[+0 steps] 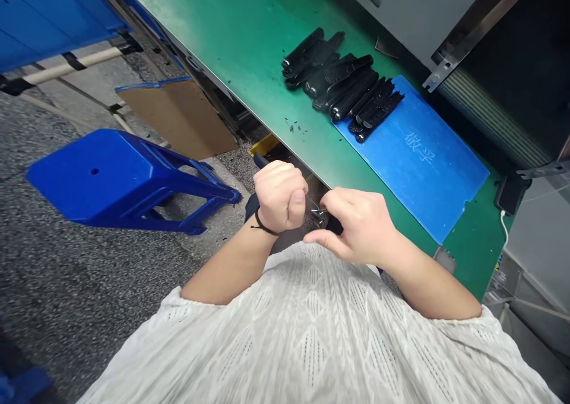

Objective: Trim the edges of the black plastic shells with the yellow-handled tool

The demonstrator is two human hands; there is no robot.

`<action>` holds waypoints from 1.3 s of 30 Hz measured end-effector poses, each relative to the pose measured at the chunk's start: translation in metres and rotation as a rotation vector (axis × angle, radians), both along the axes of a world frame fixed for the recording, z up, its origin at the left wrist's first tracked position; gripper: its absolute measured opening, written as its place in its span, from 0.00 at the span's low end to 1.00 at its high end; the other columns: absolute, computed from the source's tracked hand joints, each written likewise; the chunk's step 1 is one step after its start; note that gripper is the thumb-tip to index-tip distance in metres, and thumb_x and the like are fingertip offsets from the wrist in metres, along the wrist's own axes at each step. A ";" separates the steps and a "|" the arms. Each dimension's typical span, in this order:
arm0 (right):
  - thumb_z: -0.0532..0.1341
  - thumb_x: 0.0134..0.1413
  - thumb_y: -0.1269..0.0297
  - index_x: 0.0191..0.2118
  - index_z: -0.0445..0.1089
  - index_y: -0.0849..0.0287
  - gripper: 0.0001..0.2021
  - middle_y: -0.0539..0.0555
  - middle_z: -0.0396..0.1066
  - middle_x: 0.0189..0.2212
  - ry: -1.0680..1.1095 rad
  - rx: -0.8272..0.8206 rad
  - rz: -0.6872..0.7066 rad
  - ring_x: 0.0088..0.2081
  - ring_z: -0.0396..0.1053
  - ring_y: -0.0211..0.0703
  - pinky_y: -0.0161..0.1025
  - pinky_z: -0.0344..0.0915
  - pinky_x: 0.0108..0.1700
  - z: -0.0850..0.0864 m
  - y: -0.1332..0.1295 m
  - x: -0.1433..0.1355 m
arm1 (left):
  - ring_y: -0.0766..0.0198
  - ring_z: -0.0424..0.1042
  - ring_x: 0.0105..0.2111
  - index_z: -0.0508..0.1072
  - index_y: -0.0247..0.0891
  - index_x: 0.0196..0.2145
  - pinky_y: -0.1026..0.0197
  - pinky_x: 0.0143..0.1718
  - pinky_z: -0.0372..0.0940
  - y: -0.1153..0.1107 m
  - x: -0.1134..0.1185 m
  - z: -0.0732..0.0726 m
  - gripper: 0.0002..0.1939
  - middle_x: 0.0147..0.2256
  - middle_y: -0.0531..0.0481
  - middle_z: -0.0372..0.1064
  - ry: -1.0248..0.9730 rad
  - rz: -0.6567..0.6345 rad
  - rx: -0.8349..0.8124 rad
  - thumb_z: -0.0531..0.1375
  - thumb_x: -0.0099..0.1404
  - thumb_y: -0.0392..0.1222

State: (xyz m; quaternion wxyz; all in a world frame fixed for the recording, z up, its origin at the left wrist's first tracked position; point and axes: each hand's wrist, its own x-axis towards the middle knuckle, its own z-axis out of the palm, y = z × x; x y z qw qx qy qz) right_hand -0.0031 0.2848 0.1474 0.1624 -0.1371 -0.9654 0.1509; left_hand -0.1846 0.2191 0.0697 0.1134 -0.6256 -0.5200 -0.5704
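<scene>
My left hand (280,195), with a thin black band at the wrist, is closed in a fist in front of my body; whatever it holds is mostly hidden. To its right, my right hand (356,223) has its thumb stretched apart from its bent fingers. Between the two hands a small dark object with shiny metal tips (319,215) shows, close to the right fingertips. Several long black plastic pieces (342,83) lie in a row on the green table (249,41), partly on a blue mat (423,154).
A blue stool (93,175) stands at the left, near a cardboard sheet (178,119). Small black scraps (294,128) lie on the table. A phone-like black device (512,194) with a white cable sits at the far right. A yellow bin (264,145) shows beneath the table edge.
</scene>
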 end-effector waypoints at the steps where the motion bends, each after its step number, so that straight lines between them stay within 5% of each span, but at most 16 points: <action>1: 0.48 0.69 0.33 0.31 0.65 0.57 0.31 0.49 0.65 0.24 -0.006 0.033 -0.003 0.25 0.56 0.36 0.38 0.45 0.29 0.000 0.000 -0.001 | 0.61 0.54 0.19 0.58 0.43 0.25 0.52 0.29 0.51 0.000 0.000 0.001 0.18 0.19 0.52 0.54 0.005 0.000 0.007 0.46 0.75 0.45; 9: 0.54 0.71 0.39 0.25 0.62 0.56 0.29 0.48 0.58 0.21 0.150 0.325 -0.040 0.24 0.49 0.38 0.41 0.43 0.28 -0.009 -0.001 -0.004 | 0.61 0.54 0.20 0.58 0.43 0.25 0.53 0.29 0.50 -0.001 0.002 0.002 0.18 0.20 0.53 0.55 -0.010 0.031 -0.039 0.46 0.75 0.43; 17: 0.57 0.68 0.38 0.23 0.61 0.55 0.29 0.48 0.55 0.19 0.291 0.519 -0.085 0.24 0.47 0.40 0.43 0.42 0.27 -0.016 0.002 0.001 | 0.63 0.56 0.20 0.57 0.43 0.22 0.54 0.28 0.52 -0.007 0.023 0.016 0.23 0.18 0.53 0.55 -0.235 0.028 -0.335 0.44 0.76 0.46; 22: 0.60 0.69 0.44 0.23 0.59 0.55 0.27 0.48 0.54 0.19 0.261 0.485 -0.027 0.24 0.48 0.39 0.43 0.42 0.26 -0.009 0.017 0.008 | 0.65 0.53 0.20 0.53 0.42 0.18 0.56 0.25 0.48 0.000 0.032 0.024 0.22 0.17 0.54 0.52 -0.573 -0.022 -0.693 0.48 0.72 0.41; 27: 0.57 0.73 0.61 0.38 0.71 0.55 0.10 0.48 0.65 0.24 0.196 0.299 0.005 0.27 0.58 0.39 0.41 0.52 0.28 -0.001 0.030 0.015 | 0.66 0.51 0.20 0.50 0.42 0.18 0.56 0.25 0.48 0.007 0.029 0.025 0.21 0.17 0.55 0.49 -0.723 -0.018 -0.735 0.50 0.69 0.41; 29: 0.58 0.72 0.55 0.41 0.71 0.57 0.12 0.50 0.68 0.27 0.173 0.250 -0.027 0.28 0.62 0.40 0.41 0.54 0.30 0.000 0.031 0.015 | 0.66 0.50 0.20 0.50 0.42 0.18 0.56 0.25 0.48 0.006 0.028 0.026 0.21 0.17 0.55 0.48 -0.724 -0.031 -0.732 0.50 0.69 0.41; 34: 0.54 0.67 0.34 0.32 0.66 0.56 0.28 0.50 0.65 0.25 0.116 0.266 -0.070 0.26 0.58 0.40 0.41 0.49 0.29 -0.001 0.030 0.005 | 0.66 0.51 0.20 0.50 0.42 0.18 0.56 0.24 0.46 0.003 0.030 0.031 0.20 0.17 0.54 0.49 -0.665 -0.061 -0.772 0.49 0.68 0.40; 39: 0.54 0.67 0.33 0.29 0.65 0.55 0.30 0.50 0.60 0.23 0.112 0.307 -0.066 0.26 0.54 0.40 0.43 0.42 0.29 -0.005 0.035 -0.001 | 0.66 0.49 0.19 0.48 0.42 0.18 0.56 0.23 0.47 0.003 0.030 0.030 0.21 0.17 0.54 0.47 -0.632 -0.110 -0.750 0.49 0.69 0.39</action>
